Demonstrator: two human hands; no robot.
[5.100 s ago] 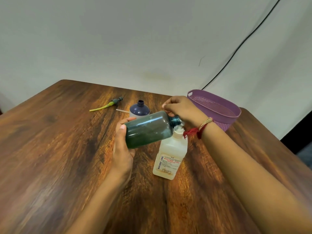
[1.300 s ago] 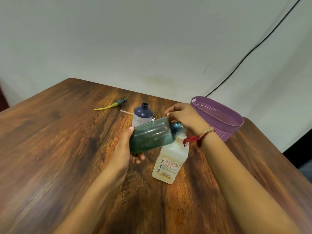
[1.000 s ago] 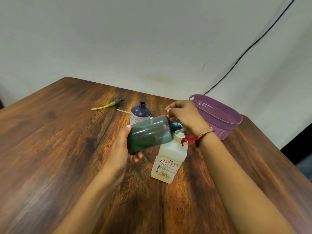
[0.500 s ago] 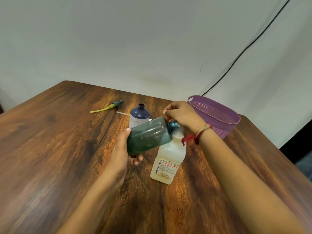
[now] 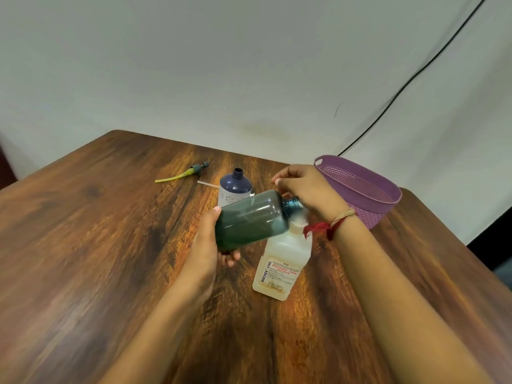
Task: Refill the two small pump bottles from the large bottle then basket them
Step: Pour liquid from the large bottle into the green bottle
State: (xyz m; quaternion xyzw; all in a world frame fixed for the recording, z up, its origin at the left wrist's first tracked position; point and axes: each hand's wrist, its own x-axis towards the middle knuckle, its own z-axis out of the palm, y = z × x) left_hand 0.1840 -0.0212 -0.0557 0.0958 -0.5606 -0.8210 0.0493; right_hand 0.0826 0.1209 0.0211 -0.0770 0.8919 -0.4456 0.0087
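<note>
My left hand (image 5: 206, 245) grips the base of the large dark green bottle (image 5: 249, 220), which lies tilted almost flat in the air. Its neck points right and down onto the open mouth of the white labelled bottle (image 5: 279, 267) standing on the table. My right hand (image 5: 307, 189), fingers curled, holds the green bottle's neck where the two bottles meet; the contact itself is hidden. The open purple bottle (image 5: 235, 187) stands upright just behind. The purple basket (image 5: 363, 187) sits at the back right, with nothing visible in it.
A pump head with a yellow-green tube (image 5: 182, 174) lies at the back left of the wooden table (image 5: 83, 245). A thin white tube (image 5: 207, 184) lies beside the purple bottle. A black cable (image 5: 410, 79) runs down the wall behind the basket.
Both hands and the green bottle keep the same pose over the white bottle. Only the camera view has shifted slightly.
</note>
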